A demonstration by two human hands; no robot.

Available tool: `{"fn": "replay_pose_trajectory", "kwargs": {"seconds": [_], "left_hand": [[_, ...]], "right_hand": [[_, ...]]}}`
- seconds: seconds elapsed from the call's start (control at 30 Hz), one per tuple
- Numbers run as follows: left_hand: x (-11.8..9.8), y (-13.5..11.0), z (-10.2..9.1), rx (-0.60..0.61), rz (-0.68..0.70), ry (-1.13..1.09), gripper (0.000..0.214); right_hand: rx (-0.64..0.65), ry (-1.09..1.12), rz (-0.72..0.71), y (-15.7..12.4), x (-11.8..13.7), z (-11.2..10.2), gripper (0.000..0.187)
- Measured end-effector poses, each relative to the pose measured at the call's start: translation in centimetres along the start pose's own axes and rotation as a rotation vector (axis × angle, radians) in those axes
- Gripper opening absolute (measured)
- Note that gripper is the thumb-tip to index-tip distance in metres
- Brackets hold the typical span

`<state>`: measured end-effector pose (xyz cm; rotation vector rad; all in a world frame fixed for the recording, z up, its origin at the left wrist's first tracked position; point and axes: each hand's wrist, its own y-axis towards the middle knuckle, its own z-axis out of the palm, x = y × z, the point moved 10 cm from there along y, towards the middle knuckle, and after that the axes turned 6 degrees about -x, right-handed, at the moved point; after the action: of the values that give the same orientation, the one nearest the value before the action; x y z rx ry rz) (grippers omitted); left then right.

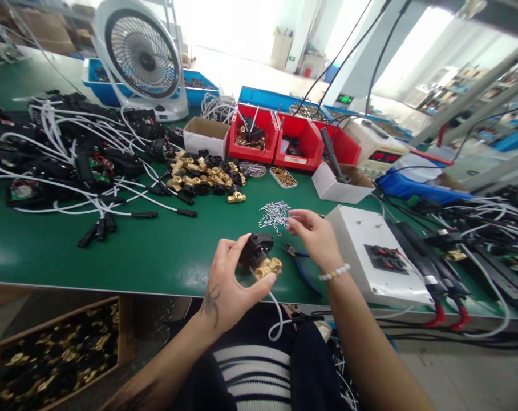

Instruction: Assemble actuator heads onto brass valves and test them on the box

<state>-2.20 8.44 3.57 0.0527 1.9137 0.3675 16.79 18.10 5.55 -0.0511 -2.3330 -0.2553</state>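
Observation:
My left hand (229,279) grips a brass tee fitting with a black cap (261,257) just above the near edge of the green table (156,257); a white cable (278,317) hangs from it. My right hand (312,234) pinches a thin wire clip from the pile of silver wire clips (274,214) just beyond the fitting. Blue-handled pliers (299,262) lie under my right wrist.
A heap of brass fittings with black caps (205,177) lies mid-table, with red bins (253,134), cardboard trays, a fan (141,57) and tangled white and black cables (71,154) at left. A white switch box (379,257) sits to the right. Below left, a carton of fittings (57,351).

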Motion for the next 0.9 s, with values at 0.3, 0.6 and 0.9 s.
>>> {"fn": "replay_pose_trajectory", "kwargs": {"seconds": [0.3, 0.6, 0.9], "left_hand": [[3.0, 0.0, 0.3, 0.007, -0.087, -0.151, 0.06], [2.4, -0.1, 0.2, 0.01, -0.03, -0.126, 0.062], [-0.5, -0.8, -0.5, 0.041, 0.035, -0.069, 0.062]], "right_hand": [[0.118, -0.359, 0.067, 2.6, -4.8, 2.2, 0.013], [0.168, -0.182, 0.01, 1.0, -1.8, 1.5, 0.004], [0.286, 0.606, -0.061, -5.5, 3.7, -0.5, 0.014]]}}
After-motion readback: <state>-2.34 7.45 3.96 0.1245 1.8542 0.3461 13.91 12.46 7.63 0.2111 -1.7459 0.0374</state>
